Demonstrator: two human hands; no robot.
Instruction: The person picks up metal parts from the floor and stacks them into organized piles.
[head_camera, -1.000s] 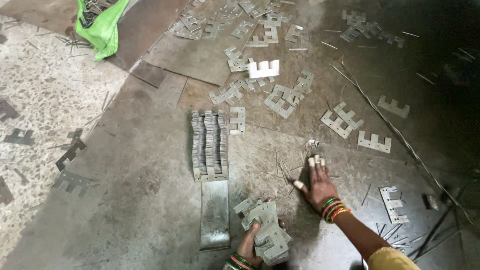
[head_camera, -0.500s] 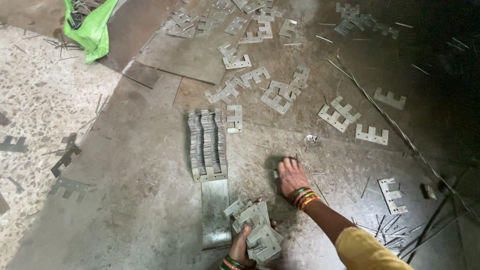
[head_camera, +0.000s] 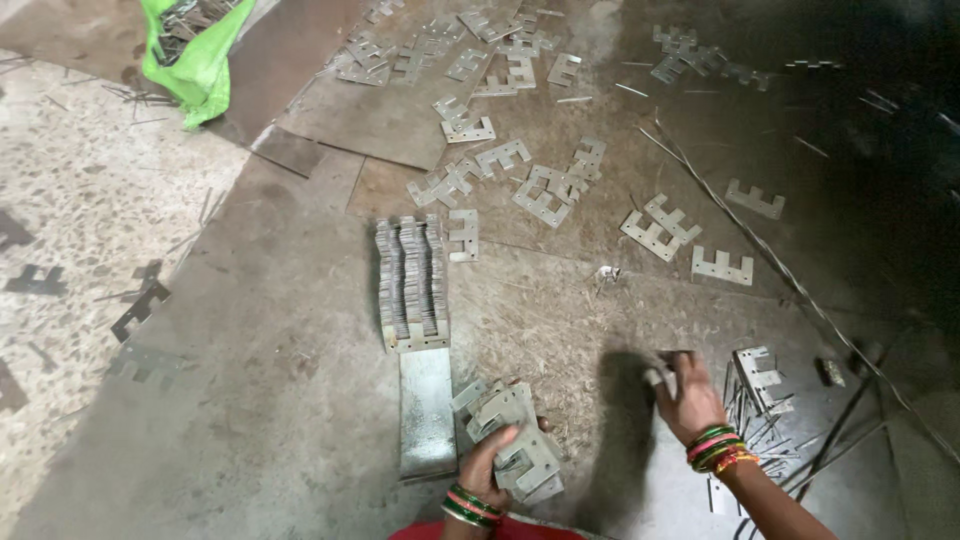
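The person's left hand (head_camera: 490, 462) grips a fanned bundle of flat E-shaped metal plates (head_camera: 515, 440), thumb over the top and fingers curled beneath, low on the floor (head_camera: 260, 400) near its bottom edge. Just to the left of the bundle lies a long flat metal strip (head_camera: 427, 410), and at the strip's far end stands a neat row of stacked plates (head_camera: 411, 282) set on edge, touching it. A single plate (head_camera: 463, 235) lies flat just beside the row on its right.

The right hand (head_camera: 685, 395) is off to the right, well apart from the left, fingers bent down against the floor. Whether it pinches anything cannot be told, since its fingertips are blurred. A loose plate (head_camera: 757, 375) lies just beside it on the right among thin metal slivers (head_camera: 770, 440). Both wrists carry coloured bangles (head_camera: 715, 450).

Farther up, scattered plates (head_camera: 545, 195) lie across a rusty metal sheet (head_camera: 390, 110) toward the far edge of the floor. A green bag (head_camera: 200, 60) holding metal scraps sits at the far left corner. A long thin rod (head_camera: 780, 270) runs slantwise across the right side.
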